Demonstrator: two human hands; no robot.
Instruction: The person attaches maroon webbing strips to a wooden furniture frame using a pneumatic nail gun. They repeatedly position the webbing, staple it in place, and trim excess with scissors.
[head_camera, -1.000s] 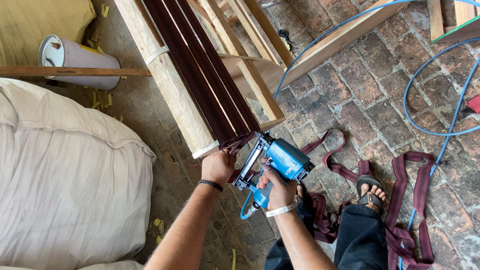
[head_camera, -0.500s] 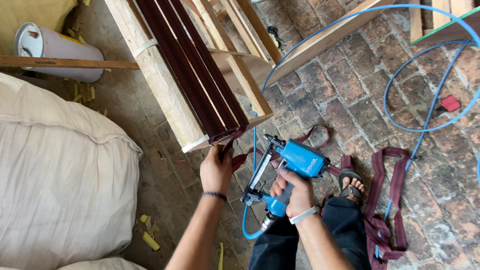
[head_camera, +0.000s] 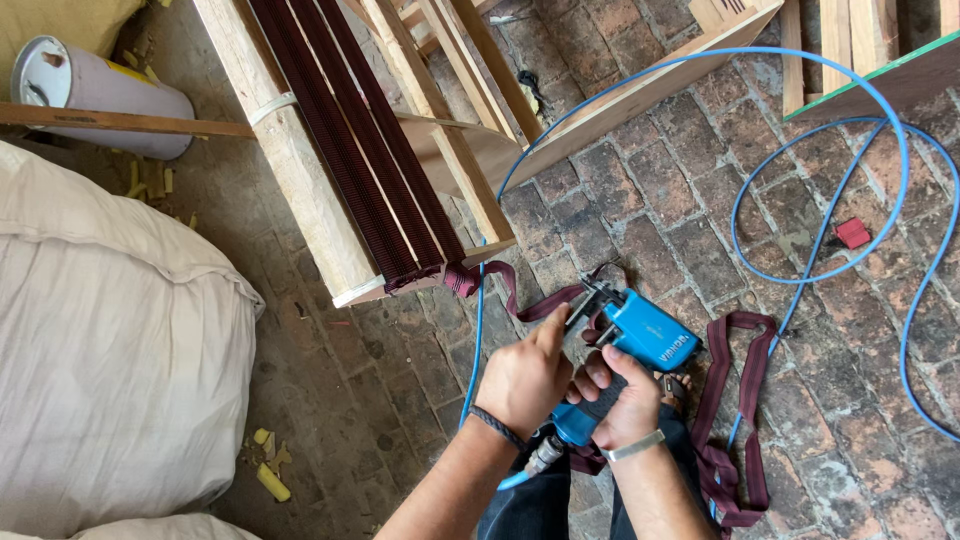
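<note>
Blue staple gun, right hand gripping, left hand touching

A glossy blue plastic-bodied staple gun with a dull metal nose sits in a person's bare right hand, the left hand touching its nose. A smooth blue rubbery air hose loops over the rough, worn brick floor. Matt maroon woven webbing lies beside a frame of pale, raw sawn wood strung with dark ribbed maroon straps. Coarse off-white cloth covers a bulky sack; a cylindrical can with a dull metal lid rests nearby among yellow wood chips.
</note>
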